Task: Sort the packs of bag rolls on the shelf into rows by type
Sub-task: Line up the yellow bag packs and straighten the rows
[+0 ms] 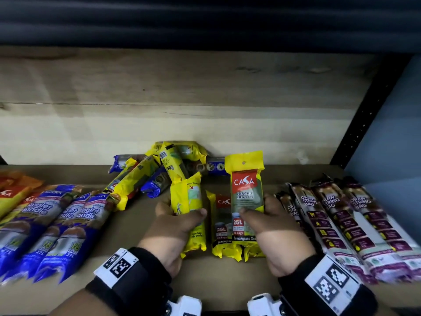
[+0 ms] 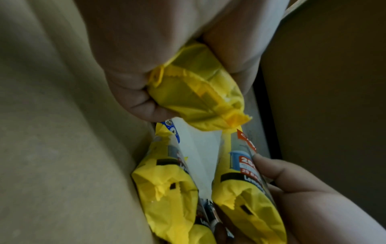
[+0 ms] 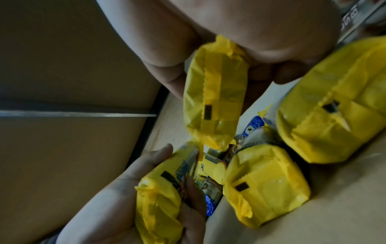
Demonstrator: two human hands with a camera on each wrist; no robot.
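Note:
My left hand [image 1: 181, 209] grips a yellow pack [image 1: 191, 208] with its back side up, just above the shelf board [image 1: 127, 229]. My right hand [image 1: 257, 207] grips a yellow CASA garbage bag pack [image 1: 247, 190], raised and upright, thumb on its front. Between the two, another yellow CASA pack [image 1: 219, 224] lies flat on the shelf. In the right wrist view, two yellow packs [image 3: 265, 181] [image 3: 334, 107] lie on the shelf beside the held pack [image 3: 215, 99]. In the left wrist view, my fingers wrap the end of the left hand's yellow pack [image 2: 194, 92].
A mixed pile of yellow and blue packs [image 1: 159, 174] lies at the back against the wall. Blue Singlet Handle packs [image 1: 63, 224] form a row on the left, with orange packs [image 1: 13, 192] beyond. Draw String Bag packs [image 1: 341, 224] line the right, near the black upright [image 1: 364, 115].

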